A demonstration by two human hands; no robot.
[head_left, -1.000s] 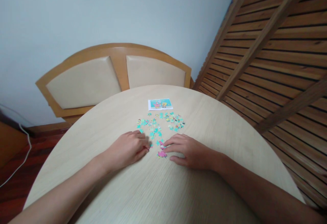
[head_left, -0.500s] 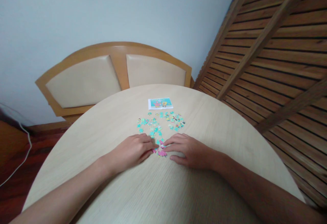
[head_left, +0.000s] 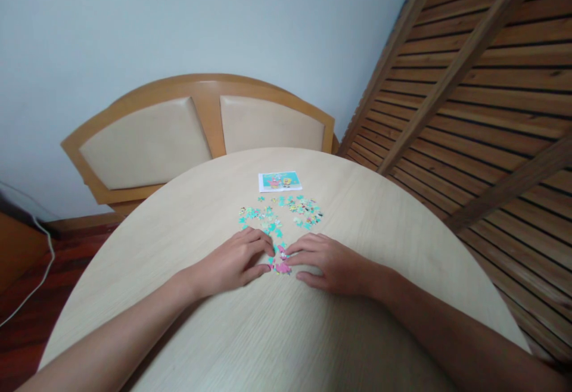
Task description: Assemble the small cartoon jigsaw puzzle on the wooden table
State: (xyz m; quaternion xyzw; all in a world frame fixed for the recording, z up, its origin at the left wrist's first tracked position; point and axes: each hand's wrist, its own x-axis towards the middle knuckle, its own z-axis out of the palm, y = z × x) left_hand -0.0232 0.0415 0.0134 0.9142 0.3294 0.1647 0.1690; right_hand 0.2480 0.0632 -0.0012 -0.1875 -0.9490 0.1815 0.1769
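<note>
Roughly lengthwise toward the picture card [head_left: 281, 181], pink puzzle cluster [head_left: 283, 268] between left fingers [head_left: 258, 271] and right fingers [head_left: 307, 258], both parted.

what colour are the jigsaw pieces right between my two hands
The jigsaw pieces there are mainly pink, with some teal, seen in the head view.

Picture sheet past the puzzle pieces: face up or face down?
Face up. The picture sheet lies on the table beyond the puzzle pieces, its printed side showing pink and yellow figures on teal.
</note>
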